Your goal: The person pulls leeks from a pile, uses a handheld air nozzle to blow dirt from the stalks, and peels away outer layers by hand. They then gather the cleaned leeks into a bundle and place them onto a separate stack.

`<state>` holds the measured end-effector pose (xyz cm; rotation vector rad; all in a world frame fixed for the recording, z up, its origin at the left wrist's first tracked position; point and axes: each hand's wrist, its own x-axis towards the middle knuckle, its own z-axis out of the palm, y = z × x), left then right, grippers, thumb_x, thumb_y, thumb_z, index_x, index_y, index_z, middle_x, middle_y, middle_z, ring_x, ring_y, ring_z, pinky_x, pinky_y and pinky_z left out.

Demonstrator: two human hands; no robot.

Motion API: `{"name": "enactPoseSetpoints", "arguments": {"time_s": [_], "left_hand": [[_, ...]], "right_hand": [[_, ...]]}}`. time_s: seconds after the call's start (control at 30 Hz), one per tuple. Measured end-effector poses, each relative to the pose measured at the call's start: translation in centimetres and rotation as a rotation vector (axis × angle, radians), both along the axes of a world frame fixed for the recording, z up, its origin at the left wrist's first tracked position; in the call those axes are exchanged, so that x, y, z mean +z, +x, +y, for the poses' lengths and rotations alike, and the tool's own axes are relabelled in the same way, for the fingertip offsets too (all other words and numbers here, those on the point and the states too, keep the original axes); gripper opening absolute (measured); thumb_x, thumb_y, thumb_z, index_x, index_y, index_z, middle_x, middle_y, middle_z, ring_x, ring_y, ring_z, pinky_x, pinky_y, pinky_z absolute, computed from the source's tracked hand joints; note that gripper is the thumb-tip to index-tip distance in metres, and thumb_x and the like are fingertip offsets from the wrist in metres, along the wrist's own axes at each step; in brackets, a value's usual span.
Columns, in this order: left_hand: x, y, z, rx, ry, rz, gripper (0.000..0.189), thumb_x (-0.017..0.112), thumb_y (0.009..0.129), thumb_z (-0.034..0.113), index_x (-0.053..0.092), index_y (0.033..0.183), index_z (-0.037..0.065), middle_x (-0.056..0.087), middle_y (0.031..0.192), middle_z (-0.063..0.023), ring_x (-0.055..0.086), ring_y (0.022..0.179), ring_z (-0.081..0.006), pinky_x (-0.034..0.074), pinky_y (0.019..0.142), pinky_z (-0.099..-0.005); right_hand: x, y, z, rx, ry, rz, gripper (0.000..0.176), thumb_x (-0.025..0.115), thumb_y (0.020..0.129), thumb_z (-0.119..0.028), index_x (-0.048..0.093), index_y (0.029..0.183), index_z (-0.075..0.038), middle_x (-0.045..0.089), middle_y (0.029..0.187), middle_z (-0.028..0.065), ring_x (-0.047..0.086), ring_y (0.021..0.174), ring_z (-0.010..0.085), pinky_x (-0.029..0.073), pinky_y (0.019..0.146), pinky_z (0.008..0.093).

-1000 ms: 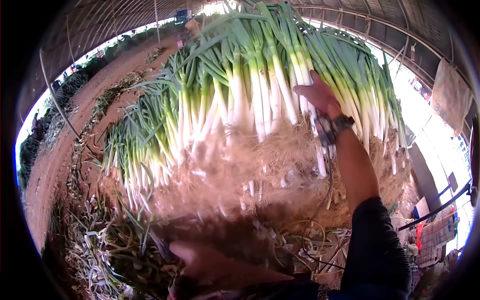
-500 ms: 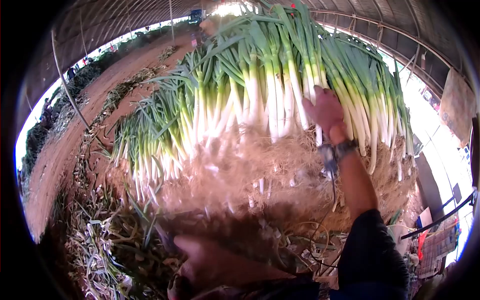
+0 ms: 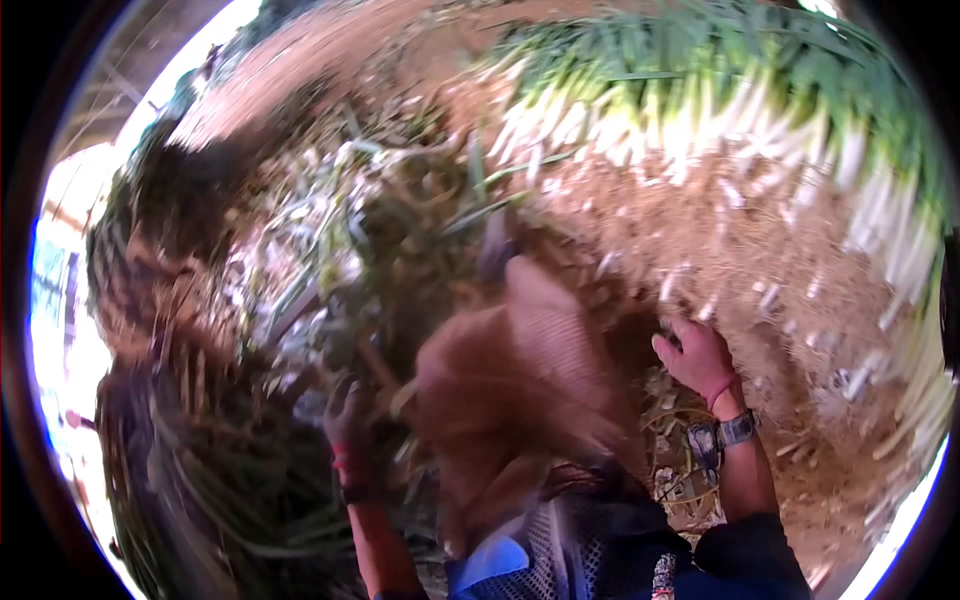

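Note:
My right hand (image 3: 697, 357) hovers beside the root side of a long row of green onions (image 3: 690, 110), thumb and fingers apart, holding nothing I can see. A watch (image 3: 738, 428) and a small dark device (image 3: 705, 443) are at that wrist. Low on the left, my left hand (image 3: 350, 415) hangs over trimmed leaves (image 3: 300, 270); it is dark and smeared, so its fingers do not show clearly. Between the hands are my legs in brown ribbed cloth (image 3: 560, 340), blurred by motion.
Reddish soil and matted roots (image 3: 790, 260) with cut white stubs lie in front of the onions. A heap of long dark leaves (image 3: 230, 500) fills the lower left. Thin cables (image 3: 665, 415) run near my right wrist. A dirt path (image 3: 290, 60) passes at upper left.
My view has swung down and left. My right hand has come off the white onion stalks and back toward my body. My left hand now shows at lower left.

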<state>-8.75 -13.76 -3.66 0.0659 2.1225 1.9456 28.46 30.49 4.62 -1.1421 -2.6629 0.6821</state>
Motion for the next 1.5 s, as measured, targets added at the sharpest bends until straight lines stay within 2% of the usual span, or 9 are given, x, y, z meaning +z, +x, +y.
{"name": "enactPoseSetpoints", "arguments": {"time_s": [0.4,0.5,0.67,0.77,0.9,0.97,1.23,1.43,1.5], "left_hand": [[-11.8,11.9,-12.2,-0.122,-1.034,0.402,0.052,0.086,0.087,0.035,0.074,0.13,0.006,0.078,0.114,-0.0172,0.077,0.101,-0.0305,0.059,0.089,-0.0415],[-9.7,10.2,-11.2,-0.061,-0.865,0.109,0.054,0.087,0.083,0.034,0.074,0.129,0.008,0.076,0.115,-0.0193,0.073,0.106,-0.0374,0.058,0.094,-0.0448],[-6.0,4.3,-10.9,0.22,-0.736,0.567,0.077,0.088,0.082,0.043,0.064,0.143,0.004,0.07,0.132,-0.0224,0.067,0.123,-0.0382,0.052,0.106,-0.0468],[-6.3,2.1,-10.2,0.183,-1.012,0.105,0.096,0.087,0.082,0.056,0.053,0.153,0.003,0.057,0.15,-0.0259,0.057,0.137,-0.0424,0.047,0.113,-0.0481],[-9.4,1.7,-5.2,0.002,-0.835,0.005,0.115,0.087,0.075,0.07,0.046,0.159,0.002,0.041,0.161,-0.0323,0.045,0.147,-0.0475,0.041,0.121,-0.0482],[-10.5,4.6,-1.4,-0.161,-0.699,0.161,0.109,0.088,0.076,0.066,0.048,0.158,0.005,0.044,0.158,-0.0338,0.044,0.147,-0.0481,0.041,0.121,-0.0479],[-12.1,3.8,2.0,-0.261,-0.908,0.342,0.039,0.087,0.086,0.027,0.076,0.118,0.008,0.078,0.099,-0.0217,0.075,0.09,-0.0336,0.059,0.081,-0.0434],[-20.9,-6.5,-5.1,-0.259,-0.024,-0.532,0.026,0.074,0.096,0.005,0.076,0.121,0.002,0.079,0.117,-0.0111,0.074,0.097,-0.0214,0.06,0.089,-0.0361],[-17.6,-5.9,-5.0,-0.286,-0.451,-0.373,0.024,0.075,0.094,0.01,0.076,0.117,0.002,0.078,0.118,-0.009,0.073,0.099,-0.0215,0.059,0.087,-0.0358]], "right_hand": [[-8.8,1.1,-7.8,0.218,-0.141,-0.463,0.028,0.063,0.097,-0.026,0.07,0.101,0.0,0.073,0.101,0.0279,0.07,0.095,0.0475,0.056,0.085,0.0546],[-10.6,3.3,-5.9,0.191,-0.11,-0.446,0.029,0.063,0.092,-0.021,0.071,0.106,0.003,0.072,0.102,0.0325,0.067,0.1,0.0536,0.054,0.089,0.055],[-7.1,2.3,-7.0,0.39,-0.087,-0.5,0.027,0.058,0.097,-0.007,0.075,0.117,0.001,0.073,0.12,0.0282,0.071,0.112,0.0423,0.055,0.097,0.0458],[-8.3,2.4,-6.1,0.503,0.15,-0.928,0.033,0.056,0.104,-0.014,0.069,0.132,-0.002,0.069,0.139,0.0204,0.065,0.127,0.0364,0.05,0.107,0.0416],[-19.4,8.2,-1.8,0.322,-0.422,-0.397,0.039,0.054,0.106,-0.019,0.062,0.139,-0.001,0.067,0.143,0.0163,0.06,0.134,0.0336,0.046,0.113,0.0414],[-12.7,4.3,-5.3,0.44,-0.066,-0.671,0.035,0.063,0.099,-0.022,0.072,0.127,-0.002,0.072,0.133,0.0217,0.065,0.127,0.0392,0.05,0.109,0.0442],[-15.4,2.6,-8.0,0.161,-0.52,-0.555,0.045,0.061,0.094,-0.041,0.076,0.116,-0.005,0.074,0.113,0.0282,0.071,0.108,0.0464,0.056,0.094,0.0528],[-24.7,4.4,-8.6,0.143,-0.584,-0.515,0.045,0.061,0.094,-0.042,0.077,0.113,-0.005,0.075,0.109,0.0274,0.073,0.102,0.0453,0.057,0.091,0.0514],[-25.7,4.6,-8.3,0.076,-0.665,-0.481,0.045,0.062,0.093,-0.043,0.077,0.114,-0.005,0.076,0.108,0.027,0.074,0.102,0.0449,0.057,0.091,0.051]]}}
